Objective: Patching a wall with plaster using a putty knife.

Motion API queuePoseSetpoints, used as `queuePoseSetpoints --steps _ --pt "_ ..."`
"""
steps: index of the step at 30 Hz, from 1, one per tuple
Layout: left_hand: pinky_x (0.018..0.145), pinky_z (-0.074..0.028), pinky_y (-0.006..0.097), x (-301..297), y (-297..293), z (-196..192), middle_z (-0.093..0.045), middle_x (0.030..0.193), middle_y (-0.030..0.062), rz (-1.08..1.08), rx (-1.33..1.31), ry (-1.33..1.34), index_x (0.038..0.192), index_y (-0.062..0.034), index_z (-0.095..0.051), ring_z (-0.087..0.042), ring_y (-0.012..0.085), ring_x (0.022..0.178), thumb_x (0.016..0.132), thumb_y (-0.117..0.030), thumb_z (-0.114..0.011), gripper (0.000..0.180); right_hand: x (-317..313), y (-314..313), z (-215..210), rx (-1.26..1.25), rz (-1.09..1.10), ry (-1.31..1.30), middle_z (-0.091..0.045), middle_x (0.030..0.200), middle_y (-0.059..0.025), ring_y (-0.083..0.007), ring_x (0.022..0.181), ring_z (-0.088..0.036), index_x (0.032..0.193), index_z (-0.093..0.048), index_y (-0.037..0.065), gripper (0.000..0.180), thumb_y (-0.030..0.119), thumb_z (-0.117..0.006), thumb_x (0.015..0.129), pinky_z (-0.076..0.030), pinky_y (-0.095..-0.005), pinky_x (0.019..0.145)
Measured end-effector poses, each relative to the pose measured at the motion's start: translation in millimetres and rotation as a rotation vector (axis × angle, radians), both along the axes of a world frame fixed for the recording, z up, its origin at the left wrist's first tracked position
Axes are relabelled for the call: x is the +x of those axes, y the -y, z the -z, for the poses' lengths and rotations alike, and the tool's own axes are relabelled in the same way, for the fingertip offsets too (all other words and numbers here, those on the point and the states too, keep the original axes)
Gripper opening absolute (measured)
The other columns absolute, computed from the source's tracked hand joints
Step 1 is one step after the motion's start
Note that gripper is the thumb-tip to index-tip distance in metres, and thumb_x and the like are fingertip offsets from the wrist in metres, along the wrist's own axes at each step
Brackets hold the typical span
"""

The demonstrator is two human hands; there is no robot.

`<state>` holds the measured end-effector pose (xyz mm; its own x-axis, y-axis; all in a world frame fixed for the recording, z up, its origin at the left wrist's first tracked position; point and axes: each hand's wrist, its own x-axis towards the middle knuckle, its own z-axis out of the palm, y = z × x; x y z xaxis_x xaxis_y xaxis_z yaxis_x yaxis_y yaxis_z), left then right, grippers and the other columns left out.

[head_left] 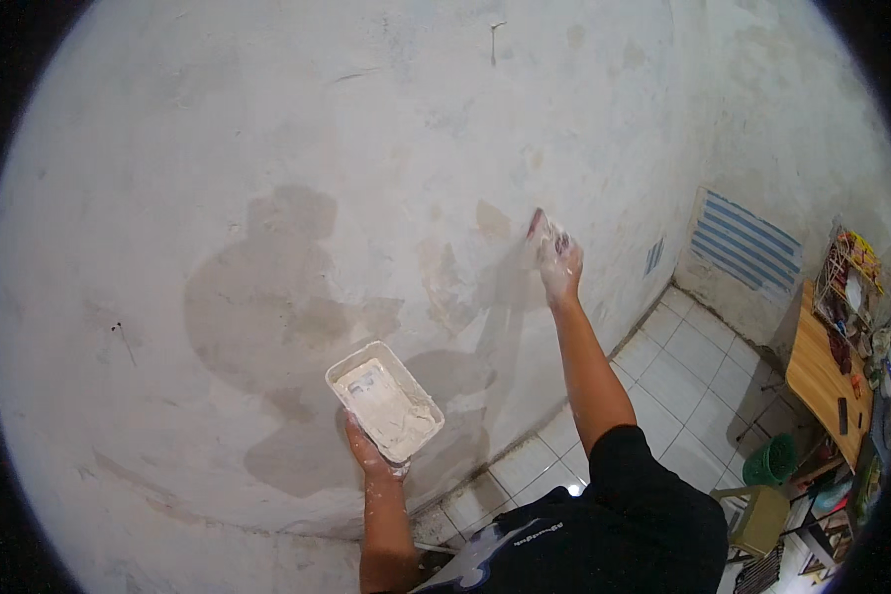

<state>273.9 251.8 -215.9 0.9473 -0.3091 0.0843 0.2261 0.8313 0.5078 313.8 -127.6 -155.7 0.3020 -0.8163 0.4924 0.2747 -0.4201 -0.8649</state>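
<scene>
In my left hand [368, 450] is a white rectangular plastic tub [334, 374], gripped by its side and underside. White putty [398, 421] coats the inside of the tub, thickest at the near right end. My right hand [558, 259], smeared white, is raised to the wall with its fingers closed around a small putty scraper [536, 222]. Only a reddish edge of the scraper shows; the rest is hidden by the fingers and putty. Directly left of it, a beige damp-looking patch [492, 220] marks the whitish plastered wall [416, 119].
The wall meets a white tiled floor [688, 361] at the lower right. Beyond the corner, a blue-striped panel [745, 243] is on the adjoining wall. A wooden table [824, 381] with cluttered items, a green basket [770, 459] and an olive stool [759, 520] stand at the right.
</scene>
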Motion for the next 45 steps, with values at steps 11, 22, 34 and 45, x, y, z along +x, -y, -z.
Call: queuePoseSetpoints --steps 11,22,34,45 --pt "0.096 -0.045 0.051 1 -1 6 -0.049 0.132 0.0114 -0.073 -0.003 0.017 0.136 -0.0098 -0.038 -0.051 0.0328 0.117 0.091 -0.047 -0.044 0.059 -10 -33 -3 -0.884 -0.03 -0.04 -0.066 0.082 -0.0161 -0.0333 0.075 -0.065 0.084 -0.065 0.007 0.022 0.0 -0.057 0.065 -0.051 -0.0412 0.068" --pt "0.097 -0.045 0.048 -4 -6 -14 -0.048 0.133 0.0114 0.042 0.014 0.077 0.137 -0.009 -0.038 -0.051 0.032 0.117 0.092 -0.048 -0.041 0.06 -37 -55 -40 -0.81 -0.112 -0.069 -0.066 0.091 -0.0185 -0.0347 0.081 -0.065 0.095 -0.064 0.003 0.031 -0.009 -0.058 0.066 -0.053 -0.037 0.072" --pt "0.098 -0.045 0.045 -15 -6 -29 -0.05 0.132 0.0111 0.023 -0.006 0.072 0.136 -0.0063 -0.04 -0.053 0.0306 0.116 0.093 -0.048 -0.041 0.06 -42 -70 47 -0.933 -0.287 -0.133 -0.063 0.081 -0.018 -0.0341 0.077 -0.063 0.096 -0.063 0.003 0.033 -0.008 -0.052 0.067 -0.051 -0.0376 0.067" --pt "0.095 -0.047 0.047 -19 -12 -33 -0.053 0.127 0.0125 0.046 -0.055 0.036 0.133 -0.0068 -0.041 -0.055 0.0311 0.111 0.094 -0.042 -0.041 0.053 3 -26 -52 0.181 -0.204 0.259 -0.067 0.086 -0.0138 -0.019 0.076 -0.061 0.098 -0.062 -0.006 0.017 0.003 -0.053 0.086 -0.05 -0.0317 0.069"
